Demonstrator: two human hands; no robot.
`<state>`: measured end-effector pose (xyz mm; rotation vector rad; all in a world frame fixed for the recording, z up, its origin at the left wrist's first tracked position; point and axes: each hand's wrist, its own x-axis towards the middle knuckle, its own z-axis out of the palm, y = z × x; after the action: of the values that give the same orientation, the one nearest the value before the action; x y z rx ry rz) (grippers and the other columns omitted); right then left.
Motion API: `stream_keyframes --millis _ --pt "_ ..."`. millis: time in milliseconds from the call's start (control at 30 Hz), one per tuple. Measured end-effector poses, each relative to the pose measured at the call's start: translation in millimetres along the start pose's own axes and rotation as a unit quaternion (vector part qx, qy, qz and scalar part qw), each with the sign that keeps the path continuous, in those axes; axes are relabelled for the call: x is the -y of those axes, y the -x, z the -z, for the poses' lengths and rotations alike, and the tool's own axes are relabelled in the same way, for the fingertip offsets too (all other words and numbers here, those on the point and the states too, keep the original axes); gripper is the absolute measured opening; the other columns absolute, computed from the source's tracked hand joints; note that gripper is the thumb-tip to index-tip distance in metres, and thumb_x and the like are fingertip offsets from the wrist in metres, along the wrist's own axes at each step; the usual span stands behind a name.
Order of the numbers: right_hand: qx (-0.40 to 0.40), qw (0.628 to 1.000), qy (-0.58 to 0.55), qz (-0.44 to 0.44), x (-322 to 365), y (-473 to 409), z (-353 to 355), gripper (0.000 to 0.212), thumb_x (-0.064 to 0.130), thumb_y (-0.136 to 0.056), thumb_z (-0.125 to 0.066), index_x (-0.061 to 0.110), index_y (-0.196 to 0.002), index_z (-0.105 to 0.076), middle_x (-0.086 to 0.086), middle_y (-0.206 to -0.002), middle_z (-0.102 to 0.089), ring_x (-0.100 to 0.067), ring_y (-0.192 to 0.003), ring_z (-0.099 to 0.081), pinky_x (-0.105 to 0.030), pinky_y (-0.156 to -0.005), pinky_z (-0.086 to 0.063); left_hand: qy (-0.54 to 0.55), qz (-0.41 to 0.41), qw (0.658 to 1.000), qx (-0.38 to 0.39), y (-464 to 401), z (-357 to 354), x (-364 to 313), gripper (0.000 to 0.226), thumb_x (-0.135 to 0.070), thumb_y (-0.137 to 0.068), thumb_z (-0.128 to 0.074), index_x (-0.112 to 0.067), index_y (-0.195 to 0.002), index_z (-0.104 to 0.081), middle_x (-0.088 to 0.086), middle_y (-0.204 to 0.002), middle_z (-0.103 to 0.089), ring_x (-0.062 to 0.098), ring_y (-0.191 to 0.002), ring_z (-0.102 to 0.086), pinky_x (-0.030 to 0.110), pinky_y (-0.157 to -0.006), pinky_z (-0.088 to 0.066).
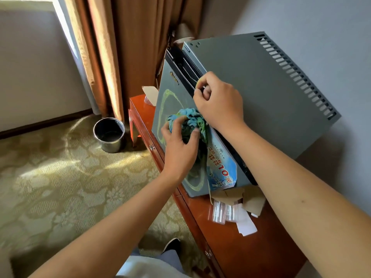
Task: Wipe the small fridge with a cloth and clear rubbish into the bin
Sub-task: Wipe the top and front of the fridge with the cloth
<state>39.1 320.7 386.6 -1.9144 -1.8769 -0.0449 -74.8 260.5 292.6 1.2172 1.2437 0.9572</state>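
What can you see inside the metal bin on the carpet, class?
The bin stands upright on the carpet beside the wooden cabinet. Its dark inner wall and part of the bottom show, with no rubbish visible. The near rim hides the near part of the bottom.

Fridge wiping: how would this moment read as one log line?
left hand: presses cloth on fridge door | right hand: pinches door's top edge | bin: on floor | rubbish: on cabinet
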Motion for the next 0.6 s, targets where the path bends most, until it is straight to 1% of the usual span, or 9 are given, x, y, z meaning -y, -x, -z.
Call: stream_keyframes --millis 100,167,267,300,367,433,500,600 --pt "-0.002 1.0 -0.009 0.013 -2 0 0 0.003 0.027 -0.091 -0.054 0.026 -0.089 -0.056 0.006 -0.057 -0.049 -0.011 -0.057 -0.052 -0.029 -0.049 -0.041 -0.002 -0.019 1.0 -0.013 9 -3 0 0.046 -0.048 -0.092 -0.067 -0.046 -0.133 -0.045 -0.009 -0.154 -0.016 0.015 -0.131 -0.039 0.03 -0.107 -0.038" --pt "0.002 1.0 -0.017 0.021 -3 2 1 0.003 0.027 -0.091 -0.053 0.026 -0.089 -0.056 0.006 -0.057 -0.049 -0.011 -0.058 -0.052 -0.028 -0.049 -0.039 -0.026 -0.028 0.999 -0.034 15 -5 -1 0.053 -0.053 -0.088 -0.069 -0.047 -0.135 -0.043 -0.012 -0.156 -0.016 0.016 -0.135 -0.039 0.03 -0.108 -0.037" --pt "0.011 0.999 -0.023 0.036 -2 2 5 0.005 0.029 -0.09 -0.053 0.026 -0.089 -0.057 0.007 -0.061 -0.053 -0.015 -0.062 -0.055 -0.029 -0.052 -0.042 -0.081 -0.039 0.994 -0.062 16 -10 -5 0.06 -0.058 -0.089 -0.065 -0.052 -0.141 -0.034 -0.008 -0.155 -0.022 0.018 -0.132 -0.046 0.038 -0.103 -0.047" --pt "0.015 0.999 -0.024 0.037 -2 2 5 0.006 0.029 -0.089 -0.053 0.026 -0.089 -0.058 0.007 -0.064 -0.055 -0.016 -0.064 -0.056 -0.03 -0.053 -0.043 -0.096 -0.039 0.992 -0.065 15 -11 -5 0.06 -0.057 -0.09 -0.063 -0.053 -0.142 -0.033 -0.005 -0.154 -0.024 0.019 -0.128 -0.048 0.038 -0.101 -0.049" --pt "0.016 0.999 -0.023 0.039 -2 1 5 0.008 0.031 -0.089 -0.052 0.026 -0.089 -0.058 0.007 -0.07 -0.06 -0.019 -0.068 -0.057 -0.031 -0.055 -0.044 -0.102 -0.039 0.992 -0.069 12 -14 -4 0.055 -0.055 -0.093 -0.061 -0.052 -0.141 -0.035 -0.001 -0.149 -0.027 0.021 -0.125 -0.051 0.036 -0.102 -0.05" --pt "0.019 0.999 -0.023 0.037 -1 1 6 0.008 0.031 -0.09 -0.052 0.026 -0.09 -0.058 0.007 -0.074 -0.062 -0.02 -0.07 -0.057 -0.03 -0.055 -0.039 -0.081 -0.027 0.994 -0.071 10 -17 -2 0.05 -0.052 -0.095 -0.06 -0.05 -0.14 -0.04 0.001 -0.145 -0.029 0.02 -0.121 -0.05 0.036 -0.103 -0.049" --pt "0.022 0.999 -0.026 0.031 -1 0 7 0.007 0.03 -0.09 -0.051 0.027 -0.091 -0.057 0.008 -0.076 -0.063 -0.019 -0.072 -0.057 -0.029 -0.054 -0.034 -0.067 -0.009 0.995 -0.072 10 -19 2 0.046 -0.051 -0.096 -0.059 -0.048 -0.14 -0.043 0.001 -0.14 -0.032 0.018 -0.115 -0.05 0.04 -0.102 -0.052" --pt "0.027 0.999 -0.022 0.025 1 -1 8 0.006 0.026 -0.09 -0.05 0.027 -0.094 -0.055 0.008 -0.077 -0.063 -0.02 -0.071 -0.053 -0.027 -0.049 -0.026 -0.076 -0.004 0.995 -0.065 19 -21 12 0.042 -0.053 -0.096 -0.059 -0.048 -0.137 -0.047 0.0 -0.135 -0.036 0.021 -0.119 -0.052 0.042 -0.098 -0.055"
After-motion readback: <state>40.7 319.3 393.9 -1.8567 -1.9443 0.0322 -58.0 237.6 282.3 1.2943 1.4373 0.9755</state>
